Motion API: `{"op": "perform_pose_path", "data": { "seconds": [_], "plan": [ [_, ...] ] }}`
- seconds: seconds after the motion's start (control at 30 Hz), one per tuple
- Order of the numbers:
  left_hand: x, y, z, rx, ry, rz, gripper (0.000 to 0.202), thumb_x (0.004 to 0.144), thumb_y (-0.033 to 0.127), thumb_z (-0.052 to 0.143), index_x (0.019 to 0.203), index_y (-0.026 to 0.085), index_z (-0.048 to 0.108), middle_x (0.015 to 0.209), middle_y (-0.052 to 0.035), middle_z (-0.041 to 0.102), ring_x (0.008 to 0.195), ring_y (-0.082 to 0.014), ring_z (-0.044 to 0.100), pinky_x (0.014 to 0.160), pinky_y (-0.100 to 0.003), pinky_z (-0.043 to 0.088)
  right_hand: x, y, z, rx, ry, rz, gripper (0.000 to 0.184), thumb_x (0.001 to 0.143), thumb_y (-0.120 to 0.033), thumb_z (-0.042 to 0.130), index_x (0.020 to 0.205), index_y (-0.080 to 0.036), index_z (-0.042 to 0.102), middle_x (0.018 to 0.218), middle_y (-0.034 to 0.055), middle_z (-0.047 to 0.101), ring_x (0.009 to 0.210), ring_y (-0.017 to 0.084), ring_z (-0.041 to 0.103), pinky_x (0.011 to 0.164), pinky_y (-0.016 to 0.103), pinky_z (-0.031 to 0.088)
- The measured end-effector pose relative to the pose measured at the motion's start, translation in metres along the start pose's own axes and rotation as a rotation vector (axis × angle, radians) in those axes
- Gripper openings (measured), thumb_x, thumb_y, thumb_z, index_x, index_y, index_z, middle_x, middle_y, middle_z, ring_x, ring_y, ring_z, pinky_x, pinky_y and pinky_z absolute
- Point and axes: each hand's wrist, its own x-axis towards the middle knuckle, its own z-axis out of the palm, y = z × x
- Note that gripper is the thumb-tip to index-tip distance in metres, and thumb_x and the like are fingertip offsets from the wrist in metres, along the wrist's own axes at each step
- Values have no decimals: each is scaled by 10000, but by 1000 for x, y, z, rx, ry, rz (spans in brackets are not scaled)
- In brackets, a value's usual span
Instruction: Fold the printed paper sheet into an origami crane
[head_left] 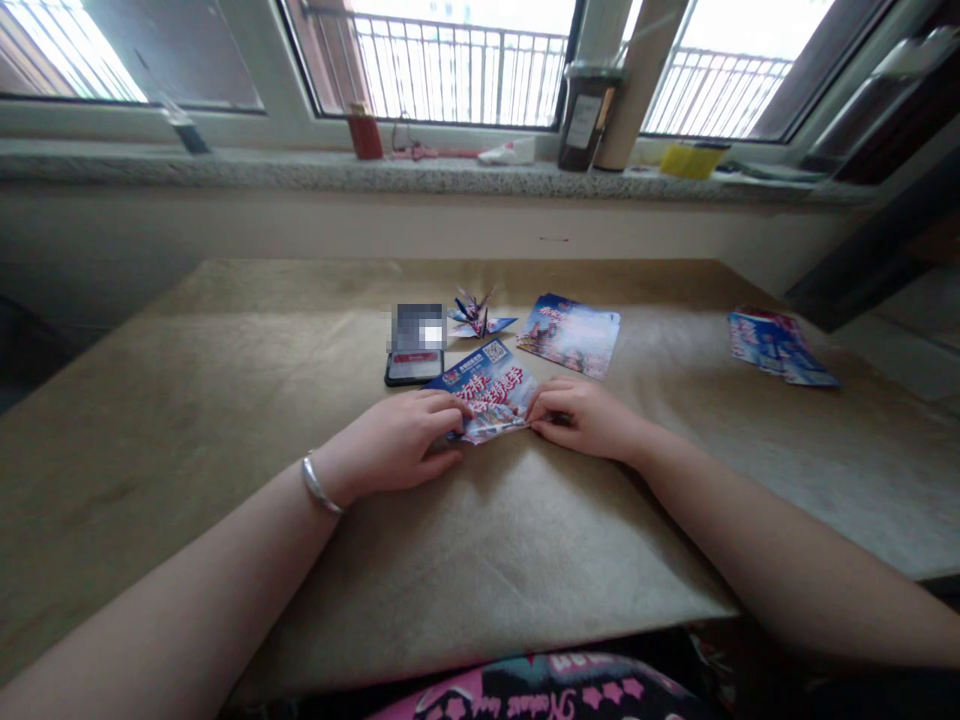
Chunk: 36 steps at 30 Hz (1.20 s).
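Observation:
A blue and white printed paper sheet [491, 385] with red lettering and a QR code lies on the table in front of me, its near edge folded. My left hand [405, 440], wearing a silver bracelet, is closed on the sheet's lower left side. At the lower right corner, my right hand [581, 415] pinches the fold between thumb and fingers. Just beyond the sheet stands a folded paper crane [480, 322] in the same print. A phone [415, 368] lies by my left fingers, its screen partly blurred out.
A stack of similar printed sheets [570, 335] lies beyond my right hand. More printed papers [780, 348] are fanned out far right on the tan table [187, 400]. The windowsill [285, 170] behind carries a red container [364, 132], a dark jar [587, 120] and a yellow item [691, 160].

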Motion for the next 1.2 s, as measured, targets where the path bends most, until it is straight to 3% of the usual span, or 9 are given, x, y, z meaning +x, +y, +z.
{"op": "perform_pose_path", "data": {
  "seconds": [0.27,0.4,0.57,0.8,0.93,1.2],
  "plan": [
    [5,11,-2,101,22,-73,267,886,402,510,933,162,619,1021,-87,640,947,-228,594,827,-370,499,3,-3,0,-19,45,-9,104,821,-139,560,756,-183,629,797,39,680,794,163,602,751,293,479],
    [7,15,-1,94,28,2,298,902,436,483,905,184,642,939,-58,653,867,-203,598,764,-339,480,2,-2,0,-10,27,-19,110,850,-158,554,784,-185,637,838,45,687,820,163,605,774,301,482],
    [9,22,2,47,77,65,309,941,344,414,814,183,645,814,-35,654,751,-153,592,682,-277,439,1,-4,-2,2,4,-48,117,864,-166,542,815,-187,646,860,51,688,833,166,607,788,315,486],
    [11,24,5,-151,177,-202,254,911,298,437,786,168,615,777,-24,636,703,-133,568,640,-240,417,2,-5,-1,4,6,-41,106,834,-147,553,800,-189,644,852,53,683,831,167,609,786,311,484],
    [13,22,6,-277,185,-339,334,925,337,410,701,170,593,687,-4,593,654,-126,544,619,-241,422,3,-6,-1,-15,5,-26,99,833,-158,560,799,-189,647,846,56,679,823,170,604,773,309,479],
    [14,17,10,-113,224,-339,244,895,293,462,809,155,643,964,-68,634,861,-174,592,805,-306,492,3,-5,4,-3,40,26,95,835,-178,571,825,-176,665,849,68,677,838,175,609,782,304,479]
  ]
}}
